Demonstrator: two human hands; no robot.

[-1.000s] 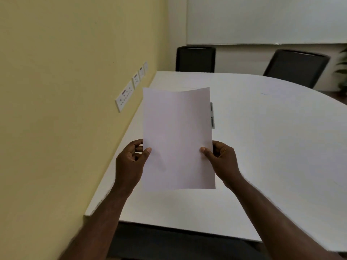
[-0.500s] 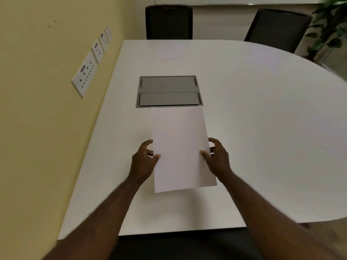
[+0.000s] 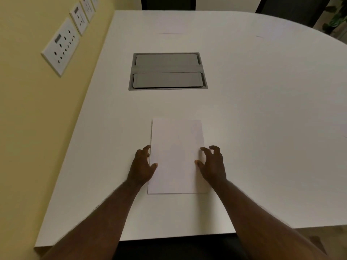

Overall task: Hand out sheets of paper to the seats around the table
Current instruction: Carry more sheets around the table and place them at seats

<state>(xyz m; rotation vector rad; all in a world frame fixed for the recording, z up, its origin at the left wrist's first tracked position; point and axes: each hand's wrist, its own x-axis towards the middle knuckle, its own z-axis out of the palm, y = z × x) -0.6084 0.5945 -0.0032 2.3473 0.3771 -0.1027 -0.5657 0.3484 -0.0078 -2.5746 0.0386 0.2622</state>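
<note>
A white sheet of paper (image 3: pixel 177 156) lies flat on the white table (image 3: pixel 262 109), just in front of me near the front edge. My left hand (image 3: pixel 141 166) rests at the sheet's left edge with its thumb on the paper. My right hand (image 3: pixel 213 164) hovers at the right edge, fingers spread and curled, thumb tip touching the sheet. Neither hand grips it. Faint outlines of other sheets show at the far side (image 3: pixel 170 25) and at the right edge (image 3: pixel 342 131).
A grey cable box (image 3: pixel 168 71) is set into the table beyond the sheet. The yellow wall with white sockets (image 3: pixel 60 46) runs along the left. Two black chairs (image 3: pixel 169 2) (image 3: pixel 289 6) stand at the far side, with a plant (image 3: pixel 336 15) at the far right.
The sheet was held upright in both hands, then lowered and laid flat on the table. Both hands have loosened their grip and my view has tilted down.
</note>
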